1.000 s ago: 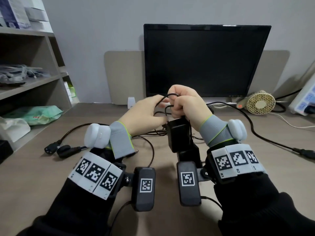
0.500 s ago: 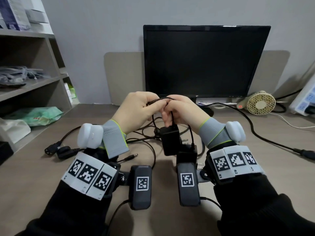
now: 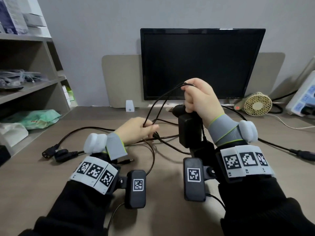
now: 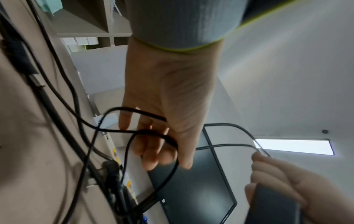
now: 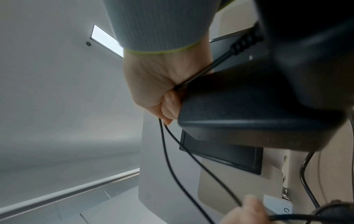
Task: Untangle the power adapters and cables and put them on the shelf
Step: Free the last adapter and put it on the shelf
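Observation:
My right hand [image 3: 198, 97] is raised in front of the monitor, gripping a black power adapter [image 3: 189, 129] and a doubled loop of its thin black cable [image 3: 163, 99]. In the right wrist view the adapter [image 5: 249, 115] fills the palm and the cable runs down from the fist. Lower and to the left, my left hand [image 3: 139, 129] holds the same thin cable near the desk, with its fingers [image 4: 153, 153] curled through cable loops. More tangled black cables [image 3: 102, 130] lie on the desk, ending in plugs [image 3: 58, 153] at the left. The shelf [image 3: 29, 87] stands at the left.
A black monitor [image 3: 201, 63] stands at the back of the desk [image 3: 34, 181]. A small yellow fan [image 3: 257, 103] and a white power strip [image 3: 305, 99] sit at the right. A thick black cord [image 3: 276, 147] crosses the right side. The shelf holds bags [image 3: 32, 119] and boxes.
My hands have parted: the right hand rose with the adapter and cable loop, and the left hand dropped toward the desk, drawing the thin cable out between them.

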### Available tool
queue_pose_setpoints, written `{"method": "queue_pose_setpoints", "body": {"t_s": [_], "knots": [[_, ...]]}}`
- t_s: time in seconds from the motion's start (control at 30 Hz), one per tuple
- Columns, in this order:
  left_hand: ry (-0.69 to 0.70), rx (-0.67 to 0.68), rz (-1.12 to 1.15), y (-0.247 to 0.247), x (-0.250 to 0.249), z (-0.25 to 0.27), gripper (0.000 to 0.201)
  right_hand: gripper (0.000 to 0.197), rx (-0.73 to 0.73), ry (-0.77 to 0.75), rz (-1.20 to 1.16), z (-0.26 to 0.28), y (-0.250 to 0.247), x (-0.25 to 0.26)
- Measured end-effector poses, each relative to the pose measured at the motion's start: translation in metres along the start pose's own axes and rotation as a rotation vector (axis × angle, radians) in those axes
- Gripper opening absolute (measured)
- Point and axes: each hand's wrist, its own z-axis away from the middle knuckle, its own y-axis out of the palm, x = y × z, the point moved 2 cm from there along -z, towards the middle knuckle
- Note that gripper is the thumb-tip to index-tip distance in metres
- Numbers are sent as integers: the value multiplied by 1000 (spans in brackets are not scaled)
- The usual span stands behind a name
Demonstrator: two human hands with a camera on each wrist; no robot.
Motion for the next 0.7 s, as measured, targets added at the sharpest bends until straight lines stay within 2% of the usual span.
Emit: {"method": "queue_pose_setpoints", "body": {"t_s": [0.13, 0.2, 0.33, 0.43, 0.57, 0.63, 0.7], "knots": [[112, -365, 108, -32, -13, 6, 44, 23, 41, 18, -27, -2, -4, -3], [155, -449, 189, -45, -18, 10, 45, 25, 106, 57, 29, 1, 2, -6], [168, -408, 411, -51, -28, 11, 37, 23, 213, 128, 89, 7, 14, -8], [207, -366, 358, -44, -38, 13, 33, 12, 279, 164, 92, 9, 18, -7], [211, -412, 195, -40, -43, 13, 31, 18, 410, 60, 307, 16, 25, -9], [200, -386, 222, -39, -43, 15, 26, 24, 346, 7, 379, 13, 25, -11], [178, -328, 366, -39, -41, 15, 19, 29, 202, -4, 368, 6, 17, -12]]}}
